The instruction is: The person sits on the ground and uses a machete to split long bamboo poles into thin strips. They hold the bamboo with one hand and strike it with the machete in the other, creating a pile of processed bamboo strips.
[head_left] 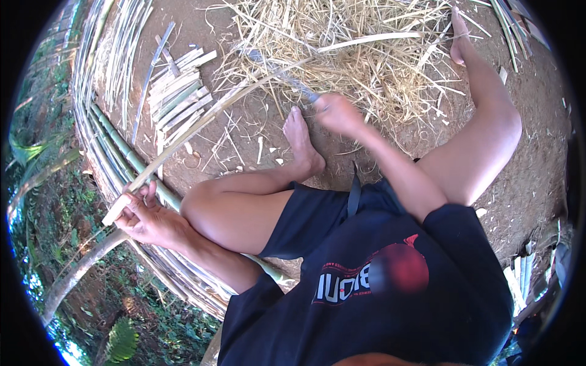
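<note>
A long pale bamboo strip [194,129] slants up from the lower left across the bare ground toward the straw-like pile. Its near end lies in my left hand [151,221], whose fingers curl around it beside my bent left knee. My right hand [339,114] is closed on the handle of a knife [300,87], slightly smeared by motion. The grey blade points up and left and crosses the strip near its far part in this view. Whether blade and strip touch, I cannot tell.
A big heap of thin bamboo shavings [366,67] spreads between my feet. Short split bamboo pieces [180,97] are stacked at the upper left. Long bamboo poles [116,143] curve along the left, with green plants [131,305] beyond them. More strips [511,30] lie at the upper right.
</note>
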Motion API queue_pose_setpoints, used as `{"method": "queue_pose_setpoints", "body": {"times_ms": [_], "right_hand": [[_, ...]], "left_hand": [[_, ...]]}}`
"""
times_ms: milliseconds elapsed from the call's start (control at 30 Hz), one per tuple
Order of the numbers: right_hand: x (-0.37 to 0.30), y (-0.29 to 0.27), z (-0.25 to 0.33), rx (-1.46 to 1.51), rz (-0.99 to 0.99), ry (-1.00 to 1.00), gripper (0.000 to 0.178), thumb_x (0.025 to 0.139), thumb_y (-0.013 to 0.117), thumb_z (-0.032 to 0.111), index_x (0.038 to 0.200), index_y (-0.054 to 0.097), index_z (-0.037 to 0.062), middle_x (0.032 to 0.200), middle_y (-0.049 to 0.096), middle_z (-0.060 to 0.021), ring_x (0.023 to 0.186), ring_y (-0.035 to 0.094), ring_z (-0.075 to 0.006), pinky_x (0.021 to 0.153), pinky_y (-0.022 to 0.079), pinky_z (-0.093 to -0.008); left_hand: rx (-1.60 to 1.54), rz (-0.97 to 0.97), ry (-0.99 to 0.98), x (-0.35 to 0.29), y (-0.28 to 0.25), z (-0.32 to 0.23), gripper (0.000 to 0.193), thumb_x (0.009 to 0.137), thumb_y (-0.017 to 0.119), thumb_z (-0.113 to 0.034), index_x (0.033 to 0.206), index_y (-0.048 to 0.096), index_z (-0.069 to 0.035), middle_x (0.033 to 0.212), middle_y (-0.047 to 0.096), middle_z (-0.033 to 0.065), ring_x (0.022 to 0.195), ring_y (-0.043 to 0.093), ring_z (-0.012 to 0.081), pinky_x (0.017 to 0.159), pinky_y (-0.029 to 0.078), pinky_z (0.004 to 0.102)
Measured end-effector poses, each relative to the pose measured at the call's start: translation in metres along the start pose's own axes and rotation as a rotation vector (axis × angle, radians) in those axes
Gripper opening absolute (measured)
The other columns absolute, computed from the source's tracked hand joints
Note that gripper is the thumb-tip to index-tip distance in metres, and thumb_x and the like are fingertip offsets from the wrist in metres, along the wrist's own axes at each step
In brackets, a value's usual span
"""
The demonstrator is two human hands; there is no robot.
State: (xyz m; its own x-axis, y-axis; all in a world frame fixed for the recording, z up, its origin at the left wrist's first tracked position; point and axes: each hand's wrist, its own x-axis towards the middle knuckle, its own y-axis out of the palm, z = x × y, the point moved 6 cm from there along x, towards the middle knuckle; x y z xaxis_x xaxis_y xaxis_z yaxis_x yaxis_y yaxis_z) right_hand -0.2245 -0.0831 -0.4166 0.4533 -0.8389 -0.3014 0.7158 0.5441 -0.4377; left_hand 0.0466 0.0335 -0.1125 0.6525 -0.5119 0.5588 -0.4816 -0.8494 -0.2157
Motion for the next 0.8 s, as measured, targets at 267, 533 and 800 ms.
{"method": "queue_pose_setpoints", "body": {"times_ms": [267,533,800], "right_hand": [[-0.019,0.019,0.024,0.315,-0.05,0.015,0.011,0.079,0.056,0.01,0.086,0.061,0.0031,0.072,0.065,-0.0193,0.062,0.063,-0.033,0.061,0.05,-0.0446],[-0.027,0.012,0.035,0.132,0.047,-0.06,0.017,0.081,0.058,0.014,0.089,0.065,0.0008,0.072,0.067,-0.018,0.062,0.066,-0.0342,0.064,0.055,-0.044],[0.012,-0.001,-0.068,0.071,0.061,0.399,0.016,0.089,0.052,0.018,0.087,0.06,0.004,0.073,0.065,-0.017,0.068,0.065,-0.03,0.068,0.05,-0.044]], "left_hand": [[0.021,-0.043,0.0,0.0,-0.004,0.003,0.025,0.094,0.06,-0.01,0.105,0.045,0.006,0.081,0.061,0.0148,0.072,0.067,0.0203,0.066,0.064,0.0309],[0.056,-0.019,-0.018,-0.003,-0.008,0.005,0.022,0.095,0.057,-0.008,0.104,0.043,0.008,0.088,0.061,0.0202,0.075,0.068,0.0242,0.072,0.064,0.0317],[0.058,-0.035,-0.033,0.001,-0.006,0.008,0.019,0.095,0.056,-0.007,0.103,0.045,0.006,0.081,0.063,0.0175,0.075,0.068,0.0221,0.066,0.065,0.0292]]}}
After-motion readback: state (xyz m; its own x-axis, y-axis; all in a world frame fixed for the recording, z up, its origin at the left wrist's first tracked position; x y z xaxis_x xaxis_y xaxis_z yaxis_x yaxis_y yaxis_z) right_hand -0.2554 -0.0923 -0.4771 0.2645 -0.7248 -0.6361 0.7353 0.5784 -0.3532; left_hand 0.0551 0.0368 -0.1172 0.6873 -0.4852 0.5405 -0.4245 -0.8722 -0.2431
